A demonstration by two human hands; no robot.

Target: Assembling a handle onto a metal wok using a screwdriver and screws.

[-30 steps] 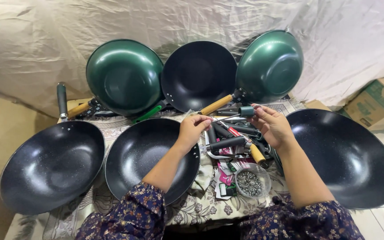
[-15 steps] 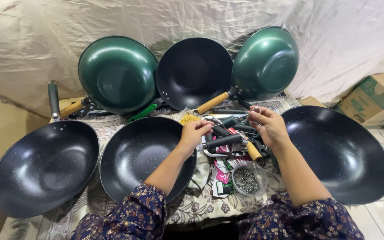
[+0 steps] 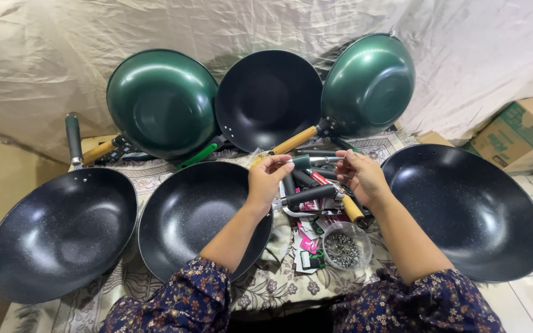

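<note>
While both hands are meeting over the handle pile: the lines below are reading the moment.
Held thing: a dark green handle (image 3: 303, 161) with a bare metal tang is hanging between the two hands, just above the heap of loose handles (image 3: 316, 185) at the middle of the surface (image 3: 155, 169).
Left hand (image 3: 266, 179): its fingers are pinching the green grip end.
Right hand (image 3: 360, 176): its fingers are closing on the metal end; how firmly, I cannot tell.
Handling: it is looking light and stiff; the grip is likely giving better purchase than the smooth, possibly slippery metal tang, so the coated end is seeming the safer hold.
Nearby: a black wok (image 3: 202, 216) is sitting just left of the pile, a larger black wok (image 3: 470, 209) to its right, and a small clear bowl of screws (image 3: 345, 245) near the wrists.
Backdrop: green woks (image 3: 161, 102) are leaning against the cloth.
</note>
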